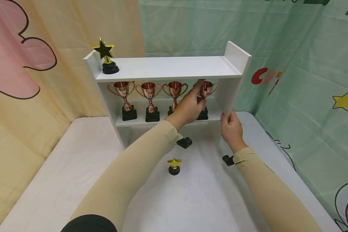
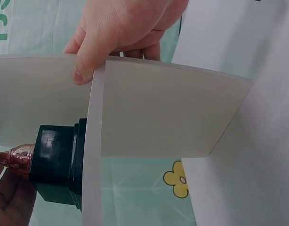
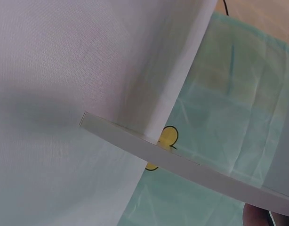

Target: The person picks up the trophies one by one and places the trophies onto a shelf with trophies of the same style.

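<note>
A copper trophy cup (image 1: 207, 89) on a black base stands at the right end of the white shelf unit's (image 1: 162, 68) middle board. My left hand (image 1: 191, 104) holds this cup; in the left wrist view its fingers (image 2: 15, 200) wrap the copper stem just above the base (image 2: 55, 162), which meets the board. Lower down on the right, my right hand (image 1: 232, 129) grips the unit's side panel, thumb at the front edge and the other fingers around the outer face. The right wrist view shows mostly the panel edge (image 3: 182, 167), with fingertips at its lower right corner.
Three similar copper cups (image 1: 149, 91) stand in a row to the left on that board. A gold star trophy (image 1: 106, 53) sits on the top board's left end. A smaller star trophy (image 1: 174, 166) stands on the white table (image 1: 203, 199) in front. Printed curtains (image 1: 304, 80) hang behind.
</note>
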A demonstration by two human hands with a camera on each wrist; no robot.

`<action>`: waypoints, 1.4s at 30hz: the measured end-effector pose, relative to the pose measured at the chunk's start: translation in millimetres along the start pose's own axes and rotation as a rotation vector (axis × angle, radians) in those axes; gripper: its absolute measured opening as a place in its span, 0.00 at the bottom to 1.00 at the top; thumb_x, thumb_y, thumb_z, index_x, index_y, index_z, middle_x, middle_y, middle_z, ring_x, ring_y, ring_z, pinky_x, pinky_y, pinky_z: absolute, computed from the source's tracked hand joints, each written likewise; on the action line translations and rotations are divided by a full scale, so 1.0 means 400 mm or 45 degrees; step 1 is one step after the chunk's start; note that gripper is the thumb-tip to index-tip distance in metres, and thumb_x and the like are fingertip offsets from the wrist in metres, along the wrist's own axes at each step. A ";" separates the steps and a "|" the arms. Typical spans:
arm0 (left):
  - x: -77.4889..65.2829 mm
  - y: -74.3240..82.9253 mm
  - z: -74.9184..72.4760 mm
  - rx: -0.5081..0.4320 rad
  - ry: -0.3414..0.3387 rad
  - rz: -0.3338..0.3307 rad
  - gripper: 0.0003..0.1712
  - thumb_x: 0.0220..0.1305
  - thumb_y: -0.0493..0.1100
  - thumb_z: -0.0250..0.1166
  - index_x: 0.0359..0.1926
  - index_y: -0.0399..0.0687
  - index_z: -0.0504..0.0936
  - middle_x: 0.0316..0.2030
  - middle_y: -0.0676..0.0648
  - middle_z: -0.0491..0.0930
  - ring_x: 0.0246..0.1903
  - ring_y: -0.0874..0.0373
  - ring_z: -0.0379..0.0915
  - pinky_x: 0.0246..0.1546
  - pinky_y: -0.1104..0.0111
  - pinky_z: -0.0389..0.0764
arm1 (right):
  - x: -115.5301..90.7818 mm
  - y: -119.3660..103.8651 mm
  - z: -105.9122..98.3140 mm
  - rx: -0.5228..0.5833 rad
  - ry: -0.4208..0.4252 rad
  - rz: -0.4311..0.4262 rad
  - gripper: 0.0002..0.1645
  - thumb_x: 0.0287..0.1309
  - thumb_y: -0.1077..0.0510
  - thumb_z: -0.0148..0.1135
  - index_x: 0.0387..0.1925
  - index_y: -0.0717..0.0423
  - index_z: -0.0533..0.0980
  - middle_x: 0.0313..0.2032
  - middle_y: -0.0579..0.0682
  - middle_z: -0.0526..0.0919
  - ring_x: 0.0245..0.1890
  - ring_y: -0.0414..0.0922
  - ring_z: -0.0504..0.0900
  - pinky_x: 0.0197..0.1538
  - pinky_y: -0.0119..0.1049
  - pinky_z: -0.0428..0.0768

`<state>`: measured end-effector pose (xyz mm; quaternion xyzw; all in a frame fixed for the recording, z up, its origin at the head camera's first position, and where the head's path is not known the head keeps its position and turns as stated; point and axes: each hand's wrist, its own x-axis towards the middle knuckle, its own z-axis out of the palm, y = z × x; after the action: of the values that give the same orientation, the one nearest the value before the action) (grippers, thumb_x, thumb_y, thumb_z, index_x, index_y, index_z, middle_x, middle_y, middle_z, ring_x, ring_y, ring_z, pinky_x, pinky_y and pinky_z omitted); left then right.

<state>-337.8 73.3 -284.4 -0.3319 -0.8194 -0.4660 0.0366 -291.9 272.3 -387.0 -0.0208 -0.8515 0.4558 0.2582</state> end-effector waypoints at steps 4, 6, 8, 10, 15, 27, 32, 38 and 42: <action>-0.004 -0.002 -0.002 -0.032 -0.001 0.021 0.44 0.81 0.40 0.56 0.86 0.64 0.42 0.75 0.47 0.66 0.59 0.56 0.80 0.52 0.68 0.84 | 0.000 -0.001 0.001 0.001 0.000 0.002 0.28 0.84 0.45 0.44 0.72 0.55 0.70 0.65 0.63 0.80 0.55 0.58 0.77 0.57 0.59 0.78; -0.006 -0.002 -0.002 -0.039 0.001 0.026 0.45 0.81 0.40 0.56 0.86 0.65 0.42 0.77 0.48 0.64 0.60 0.56 0.79 0.53 0.69 0.84 | 0.000 -0.001 0.001 0.007 0.001 0.000 0.28 0.84 0.45 0.44 0.72 0.55 0.70 0.66 0.62 0.79 0.57 0.58 0.78 0.58 0.60 0.78; -0.007 -0.003 -0.002 -0.038 0.003 0.028 0.45 0.81 0.40 0.57 0.86 0.66 0.42 0.79 0.49 0.61 0.61 0.56 0.79 0.54 0.69 0.84 | 0.000 -0.001 0.001 0.012 -0.001 0.000 0.28 0.84 0.45 0.45 0.73 0.54 0.69 0.66 0.62 0.79 0.56 0.58 0.78 0.58 0.60 0.78; -0.009 -0.003 -0.002 -0.042 0.004 0.026 0.46 0.80 0.40 0.57 0.86 0.67 0.41 0.80 0.50 0.59 0.62 0.55 0.79 0.55 0.70 0.84 | -0.001 -0.001 0.001 0.011 -0.002 -0.001 0.28 0.84 0.45 0.44 0.73 0.54 0.69 0.66 0.62 0.79 0.56 0.58 0.77 0.57 0.60 0.78; -0.014 -0.004 -0.001 -0.007 0.019 0.032 0.49 0.79 0.41 0.59 0.86 0.68 0.39 0.81 0.49 0.58 0.66 0.54 0.77 0.58 0.69 0.83 | -0.002 -0.001 0.001 0.007 -0.002 -0.001 0.28 0.84 0.45 0.44 0.74 0.54 0.69 0.66 0.62 0.79 0.55 0.58 0.77 0.56 0.58 0.78; -0.031 -0.003 -0.005 -0.015 0.020 0.033 0.50 0.79 0.42 0.59 0.85 0.71 0.37 0.83 0.52 0.53 0.71 0.51 0.73 0.66 0.66 0.79 | 0.000 0.003 0.003 -0.006 0.014 -0.017 0.28 0.84 0.45 0.45 0.73 0.54 0.70 0.64 0.62 0.81 0.51 0.57 0.77 0.50 0.53 0.77; -0.042 -0.001 -0.007 0.025 0.006 0.027 0.51 0.79 0.43 0.59 0.85 0.72 0.36 0.84 0.52 0.52 0.72 0.51 0.72 0.67 0.64 0.78 | 0.000 0.002 0.003 0.000 0.015 -0.006 0.28 0.83 0.45 0.45 0.72 0.55 0.70 0.64 0.63 0.80 0.53 0.57 0.78 0.54 0.57 0.78; -0.053 0.003 -0.010 0.043 0.008 0.036 0.51 0.79 0.44 0.60 0.85 0.72 0.36 0.83 0.50 0.53 0.72 0.48 0.72 0.68 0.62 0.78 | 0.001 0.004 0.004 0.002 0.013 -0.009 0.28 0.83 0.45 0.44 0.72 0.55 0.70 0.65 0.63 0.80 0.55 0.58 0.79 0.56 0.59 0.78; -0.058 0.004 -0.013 0.049 0.010 0.054 0.50 0.79 0.44 0.60 0.85 0.73 0.36 0.83 0.48 0.55 0.71 0.47 0.73 0.69 0.62 0.77 | 0.002 0.007 0.006 0.006 0.010 -0.012 0.29 0.84 0.45 0.44 0.73 0.54 0.69 0.67 0.62 0.79 0.58 0.58 0.78 0.60 0.60 0.78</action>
<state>-320.2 57.8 -288.8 -0.3466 -0.8208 -0.4506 0.0559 -294.3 272.4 -389.7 -0.0181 -0.8494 0.4567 0.2638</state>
